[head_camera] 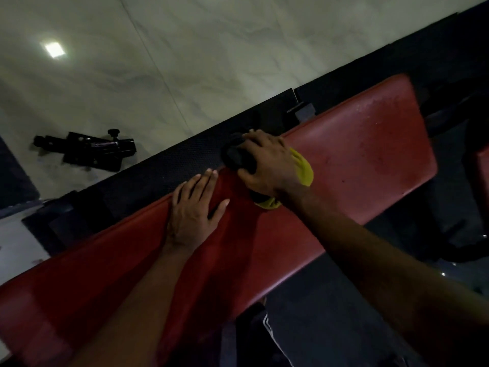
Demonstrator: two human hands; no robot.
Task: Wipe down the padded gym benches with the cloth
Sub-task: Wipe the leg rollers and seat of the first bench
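The cloth [303,169], yellow with a dark part bunched at its front, lies on the red padded bench [365,154] near the pad's far edge, pressed under the right hand [267,165]. That hand's grip is curled around the cloth, fingers wrapped over the dark bundle. The left hand [194,207] lies flat just beside it on the pad, its grip spread wide and holding nothing. Beyond the bench runs a black rubber mat [169,168], then pale marble floor [185,49] with a black metal bracket [90,151] lying on it.
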